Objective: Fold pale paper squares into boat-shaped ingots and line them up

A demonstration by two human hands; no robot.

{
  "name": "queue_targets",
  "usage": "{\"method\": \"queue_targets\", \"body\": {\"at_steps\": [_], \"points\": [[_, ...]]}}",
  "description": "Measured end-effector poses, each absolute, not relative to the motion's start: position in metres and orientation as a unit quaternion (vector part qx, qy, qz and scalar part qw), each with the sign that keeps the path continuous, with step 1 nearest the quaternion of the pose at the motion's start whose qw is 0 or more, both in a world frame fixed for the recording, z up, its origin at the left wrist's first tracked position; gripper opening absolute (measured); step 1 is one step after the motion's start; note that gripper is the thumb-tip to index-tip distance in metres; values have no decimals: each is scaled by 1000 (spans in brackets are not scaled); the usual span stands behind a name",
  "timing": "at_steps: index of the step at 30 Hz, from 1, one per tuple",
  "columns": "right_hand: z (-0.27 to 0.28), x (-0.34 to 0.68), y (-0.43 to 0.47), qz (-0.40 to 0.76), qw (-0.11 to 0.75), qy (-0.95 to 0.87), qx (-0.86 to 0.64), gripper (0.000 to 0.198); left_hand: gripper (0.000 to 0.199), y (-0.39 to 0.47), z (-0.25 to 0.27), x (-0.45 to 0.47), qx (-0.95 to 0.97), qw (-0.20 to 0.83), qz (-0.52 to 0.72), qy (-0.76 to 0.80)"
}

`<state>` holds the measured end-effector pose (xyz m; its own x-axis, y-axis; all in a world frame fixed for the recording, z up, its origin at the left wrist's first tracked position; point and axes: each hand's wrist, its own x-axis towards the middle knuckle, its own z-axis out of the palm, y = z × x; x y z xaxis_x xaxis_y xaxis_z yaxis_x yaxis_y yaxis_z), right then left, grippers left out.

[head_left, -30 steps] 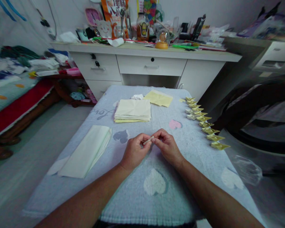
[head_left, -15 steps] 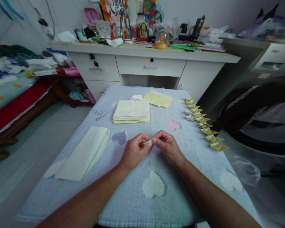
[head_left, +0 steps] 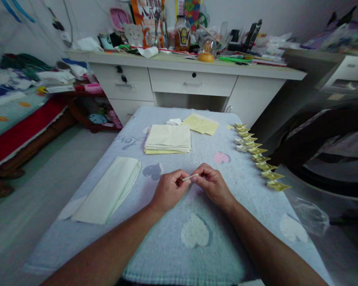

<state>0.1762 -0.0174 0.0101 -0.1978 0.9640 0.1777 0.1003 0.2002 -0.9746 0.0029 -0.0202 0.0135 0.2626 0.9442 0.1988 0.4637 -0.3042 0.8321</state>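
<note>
Between my fingertips is a small, narrow strip of folded pale paper [head_left: 190, 177], seen nearly edge-on. My left hand [head_left: 170, 188] pinches its left end, and my right hand [head_left: 212, 183] pinches its right end. Both hands are close together over the middle of the cloth-covered table [head_left: 155, 246]. Beyond them lies a stack of cream and yellow paper sheets [head_left: 168, 137]. A yellow sheet [head_left: 201, 124] is spread behind it. To the left rests a long folded piece of pale paper [head_left: 109, 192]. Folded paper boats [head_left: 270, 174] stand in a row along the right edge.
A crumpled white tissue [head_left: 174, 122] sits behind the stack. Past the table stands a white desk [head_left: 193, 81] crowded with jars and odds and ends. A front-loading washing machine [head_left: 346, 91] is at the right, near a clear plastic bag [head_left: 310, 216]. A bed [head_left: 18, 107] is at the left.
The view has shifted slightly, so the surroundings appear a little farther right. Both hands keep their pinch, and the folded paper strip shows a bit more plainly between them.
</note>
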Motion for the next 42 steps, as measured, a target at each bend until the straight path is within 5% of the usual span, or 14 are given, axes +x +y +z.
{"method": "queue_targets", "body": {"at_steps": [12, 42], "points": [[15, 178, -18, 516, 475, -569, -428, 19, 18, -21, 15, 4, 702, 361, 404, 463], [18, 173, -22, 359, 446, -704, -421, 17, 15, -19, 19, -7, 747, 311, 362, 463]]}}
